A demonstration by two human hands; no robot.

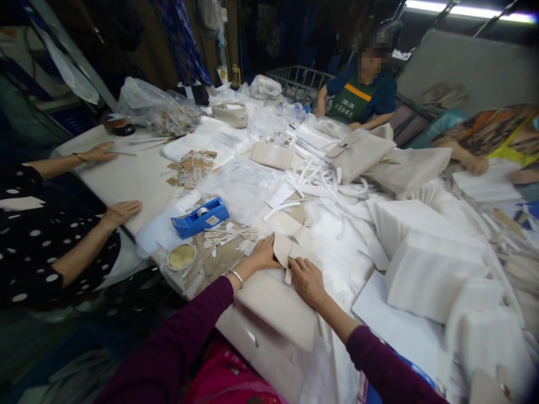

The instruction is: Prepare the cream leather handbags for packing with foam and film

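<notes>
In front of me lies a beige bag (278, 306) with its broad flap towards me. At its far side, a smaller beige piece with a rounded edge (283, 247) stands up between my hands. My left hand (263, 253) grips that piece at its left edge, its fingertips partly hidden behind it. A narrow beige strap tab (288, 276) hangs beside the fingers of my right hand (308, 282), which pinch it at its upper end. Left of my hands lie loose beige straps with metal clips (227, 234).
A blue tape dispenser (201, 217) and a round tin (182, 257) lie to the left. White foam stacks (438, 275) rise on the right, with stuffed bags (362, 151) farther back. Co-workers' hands (122, 214) are at the left, far and right sides.
</notes>
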